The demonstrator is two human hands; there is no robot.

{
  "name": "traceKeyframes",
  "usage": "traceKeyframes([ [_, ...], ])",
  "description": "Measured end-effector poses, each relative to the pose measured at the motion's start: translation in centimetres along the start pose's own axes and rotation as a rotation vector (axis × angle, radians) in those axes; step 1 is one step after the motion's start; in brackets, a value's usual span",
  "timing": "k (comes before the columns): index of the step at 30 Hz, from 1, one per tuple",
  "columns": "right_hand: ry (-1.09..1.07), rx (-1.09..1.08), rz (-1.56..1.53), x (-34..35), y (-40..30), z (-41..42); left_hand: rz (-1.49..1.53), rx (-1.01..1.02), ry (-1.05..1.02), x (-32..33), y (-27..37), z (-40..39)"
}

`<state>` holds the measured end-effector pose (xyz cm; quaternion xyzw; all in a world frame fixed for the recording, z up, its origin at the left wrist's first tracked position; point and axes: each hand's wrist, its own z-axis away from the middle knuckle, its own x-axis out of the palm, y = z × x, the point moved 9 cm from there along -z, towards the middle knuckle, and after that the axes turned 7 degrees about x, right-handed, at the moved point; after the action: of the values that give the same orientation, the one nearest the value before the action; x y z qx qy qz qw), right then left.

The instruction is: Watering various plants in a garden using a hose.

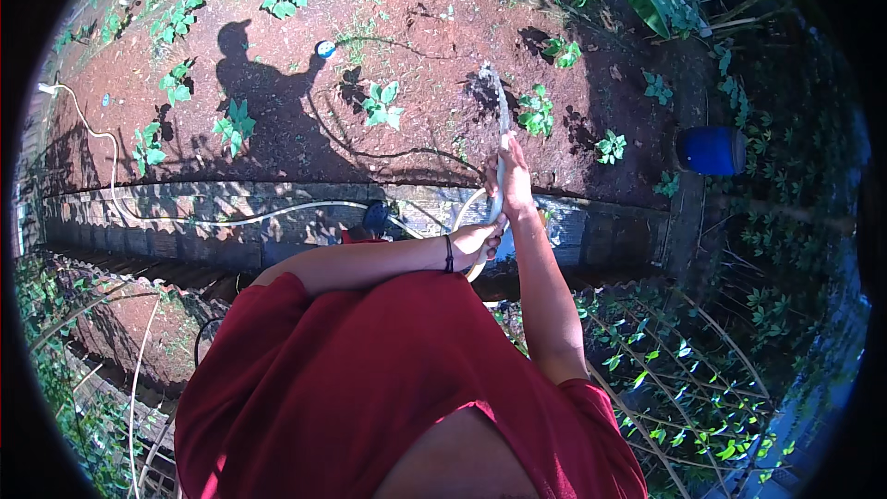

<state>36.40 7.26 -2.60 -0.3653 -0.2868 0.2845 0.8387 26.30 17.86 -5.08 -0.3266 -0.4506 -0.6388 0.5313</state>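
A pale garden hose [497, 205] is held in both of my hands. My right hand [516, 177] wraps the hose close to its outlet, fingers curled around it. Lower down, my left hand [479, 241] grips the same hose, a dark band around its wrist. A stream of water [502, 100] leaves the outlet and falls on the reddish soil [429, 34]. Just right of the stream grows a leafy young plant [536, 111]. Another green plant [381, 105] stands to the left.
The hose trails left along a paved strip [603, 232] beside the bed. A dark shoe [376, 217] is on the strip, by the hose. A blue barrel [710, 150] lies at the right. A blue-and-white round object [325, 49] rests on the soil. Thin branches [665, 388] spread at the lower right.
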Motion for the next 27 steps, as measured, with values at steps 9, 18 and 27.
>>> traceKeyframes([
  [9,-0.034,0.173,0.016,0.7,2.0,0.8,-0.004,-0.076,0.050,-1.0,-1.7,-0.3],
  [18,0.026,0.195,0.009,-3.6,4.3,0.8,-0.174,-0.213,0.011,-2.1,-4.2,-0.7],
  [27,0.143,0.426,0.095,-7.2,7.7,2.0,-0.309,-0.450,-0.063,-0.6,-5.7,1.2],
])
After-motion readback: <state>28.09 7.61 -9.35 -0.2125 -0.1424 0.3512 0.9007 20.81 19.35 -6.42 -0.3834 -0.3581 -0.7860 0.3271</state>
